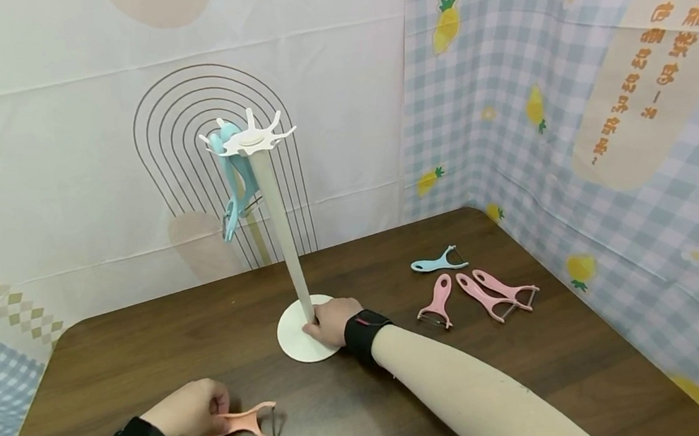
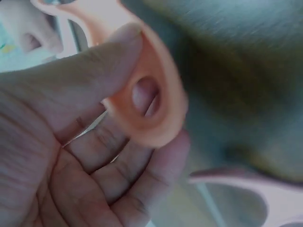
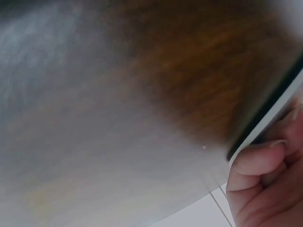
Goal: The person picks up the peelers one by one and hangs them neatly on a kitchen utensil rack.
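Observation:
My left hand (image 1: 193,408) pinches the handle of a peach-orange peeler (image 1: 249,420) low over the front left of the table, its blade end pointing right. In the left wrist view the thumb lies across the peeler's handle (image 2: 170,104), near the hanging hole, with fingers behind. At the foot of a white hook stand (image 1: 278,211), my right hand (image 1: 337,319) grips the round base (image 1: 299,344) by the pole. The right wrist view shows curled fingers (image 3: 258,163) at the base's edge. Light blue peelers (image 1: 238,180) hang from the left hooks of the stand.
On the right of the brown wooden table (image 1: 164,337) lie a blue peeler (image 1: 437,263) and several pink ones, among them a pink peeler (image 1: 440,301) with its blade toward me. Cloth-covered walls (image 1: 338,105) stand behind and to the right.

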Demonstrator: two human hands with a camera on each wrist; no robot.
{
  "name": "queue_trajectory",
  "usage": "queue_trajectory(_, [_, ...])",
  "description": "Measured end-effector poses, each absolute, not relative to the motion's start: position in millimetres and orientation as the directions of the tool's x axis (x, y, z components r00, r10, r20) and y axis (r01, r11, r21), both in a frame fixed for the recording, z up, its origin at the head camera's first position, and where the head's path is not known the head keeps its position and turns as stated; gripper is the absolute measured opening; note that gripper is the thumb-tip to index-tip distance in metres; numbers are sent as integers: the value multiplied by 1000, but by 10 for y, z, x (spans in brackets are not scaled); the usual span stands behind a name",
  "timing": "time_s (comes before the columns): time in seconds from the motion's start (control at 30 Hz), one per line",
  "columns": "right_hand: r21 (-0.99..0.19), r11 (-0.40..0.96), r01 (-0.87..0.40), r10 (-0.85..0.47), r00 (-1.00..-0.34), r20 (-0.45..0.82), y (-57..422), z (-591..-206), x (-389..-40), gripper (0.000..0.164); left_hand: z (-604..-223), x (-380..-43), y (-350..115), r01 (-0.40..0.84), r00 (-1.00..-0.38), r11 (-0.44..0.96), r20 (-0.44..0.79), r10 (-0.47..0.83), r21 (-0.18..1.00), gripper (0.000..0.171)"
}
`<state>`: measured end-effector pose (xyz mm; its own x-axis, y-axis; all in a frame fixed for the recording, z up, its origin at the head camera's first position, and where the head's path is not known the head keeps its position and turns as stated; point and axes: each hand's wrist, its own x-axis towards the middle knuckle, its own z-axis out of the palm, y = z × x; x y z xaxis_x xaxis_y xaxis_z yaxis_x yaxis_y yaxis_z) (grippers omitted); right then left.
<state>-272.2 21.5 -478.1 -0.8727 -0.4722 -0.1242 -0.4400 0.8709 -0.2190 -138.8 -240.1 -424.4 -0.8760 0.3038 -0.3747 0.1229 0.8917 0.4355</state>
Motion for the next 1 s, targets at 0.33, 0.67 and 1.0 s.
queue_trajectory(0.33, [-227,870,-437,-472,-872,-130,212,-4776,-2726,34,-3926,-1540,-2596,307,-884,823,-177,432,477,24])
queue_trajectory(0.67, [-238,869,-433,-471,-873,-130,212,-4771,-2718,33,-3563,-1681,-2637,343,-928,809,38,371,477,17])
queue_trajectory(1.0, [-234,871,-432,-466,-876,-120,216,-4766,-2710,33,-3285,-1690,-2618,378,-919,794,295,261,476,8])
